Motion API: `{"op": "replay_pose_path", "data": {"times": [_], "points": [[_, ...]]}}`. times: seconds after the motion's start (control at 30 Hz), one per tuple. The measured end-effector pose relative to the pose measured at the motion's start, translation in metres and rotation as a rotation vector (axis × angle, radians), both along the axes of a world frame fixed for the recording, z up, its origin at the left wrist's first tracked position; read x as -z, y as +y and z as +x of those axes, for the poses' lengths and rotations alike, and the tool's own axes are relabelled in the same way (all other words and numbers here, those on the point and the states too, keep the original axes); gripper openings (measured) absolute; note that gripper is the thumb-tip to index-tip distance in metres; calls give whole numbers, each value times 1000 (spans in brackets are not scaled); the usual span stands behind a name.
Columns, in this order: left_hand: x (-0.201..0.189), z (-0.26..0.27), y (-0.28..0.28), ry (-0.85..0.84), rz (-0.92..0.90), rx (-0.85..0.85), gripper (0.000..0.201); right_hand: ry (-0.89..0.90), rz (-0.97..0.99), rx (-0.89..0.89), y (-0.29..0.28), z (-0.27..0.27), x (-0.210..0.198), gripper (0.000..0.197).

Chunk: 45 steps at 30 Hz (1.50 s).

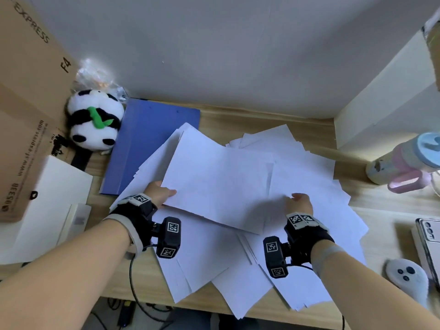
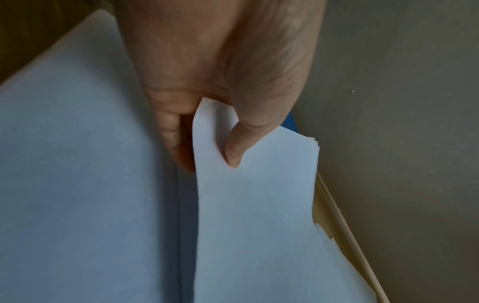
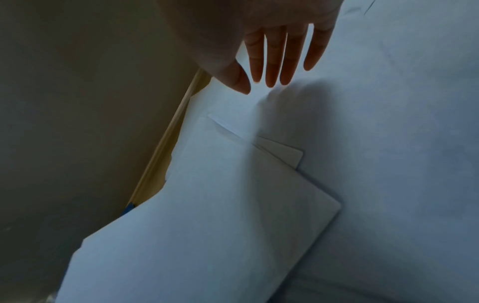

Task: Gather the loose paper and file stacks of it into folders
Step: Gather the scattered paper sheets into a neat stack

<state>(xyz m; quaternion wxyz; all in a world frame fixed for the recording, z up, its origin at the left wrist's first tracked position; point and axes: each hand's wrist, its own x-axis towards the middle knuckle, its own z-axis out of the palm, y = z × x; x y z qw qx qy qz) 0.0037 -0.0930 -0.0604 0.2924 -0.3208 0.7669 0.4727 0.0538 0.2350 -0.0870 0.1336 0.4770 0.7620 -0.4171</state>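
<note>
Basically we see loose paper (image 1: pixel 250 191) fanned over the desk (image 1: pixel 385 215) centre to its near edge, blue folder (image 1: pixel 152 139) at the back-left, left hand (image 1: pixel 159 194) pinching a top sheet (image 2: pixel 254 205), right hand (image 1: pixel 300 203) flat, fingers (image 3: pixel 272 61) straight on paper.

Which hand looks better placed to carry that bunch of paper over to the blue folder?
Probably the left hand: it already pinches the lifted sheets, and the blue folder lies on its side. The right hand is open above the pile.
</note>
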Motion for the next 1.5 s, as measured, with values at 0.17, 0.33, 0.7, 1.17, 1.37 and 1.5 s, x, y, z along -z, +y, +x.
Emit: {"op": "replay_pose_path", "data": {"times": [0.17, 0.33, 0.7, 1.17, 1.37, 1.5], "points": [[6, -13, -25, 22, -182, 56, 18, 4, -18, -13, -41, -9, 4, 37], [7, -30, -34, 41, -366, 153, 26, -42, -40, 4, -68, -16, 6, 35], [15, -42, -39, -96, -173, 221, 52, -63, -402, -9, -81, -10, 4, 31], [-13, -22, 57, -29, 559, -66, 27, 172, -753, 192, -40, 22, -17, 22], [6, -2, 88, -101, 330, 17, 37, 175, -480, 315, 6, 45, -10, 12], [13, 20, 95, -161, 323, 98, 33, 93, -230, 200, 40, 56, -9, 48]]}}
